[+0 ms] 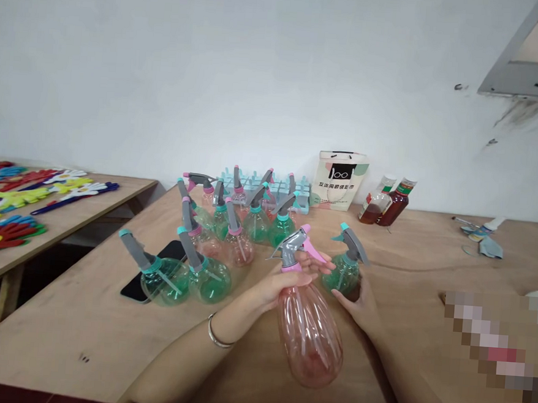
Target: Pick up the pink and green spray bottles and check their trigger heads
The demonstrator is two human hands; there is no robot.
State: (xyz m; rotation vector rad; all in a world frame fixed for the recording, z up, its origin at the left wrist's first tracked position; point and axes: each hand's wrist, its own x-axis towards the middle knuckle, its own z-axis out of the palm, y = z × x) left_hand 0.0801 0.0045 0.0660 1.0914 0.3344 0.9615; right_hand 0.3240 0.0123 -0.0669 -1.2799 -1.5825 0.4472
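My left hand (278, 286), with a bangle on its wrist, is closed around the neck of a pink spray bottle (312, 339). That bottle has a grey head and a pink trigger, and its body tilts toward me. Just beyond it, my right hand (364, 303) curls around the lower right side of a green spray bottle (344, 269) with a grey and turquoise head; its fingers are partly hidden behind the bottle. To the left stand several more spray bottles, among them a green one (164, 280) and a pink one (239, 247).
A dark phone (136, 288) lies partly under the left bottles. Behind them is a light-blue rack (302, 194), then a paper bag (339, 185) and two bottles of brown liquid (394, 207). Small items (489, 244) lie at right. Colourful hand-shaped pieces (3, 236) cover another table.
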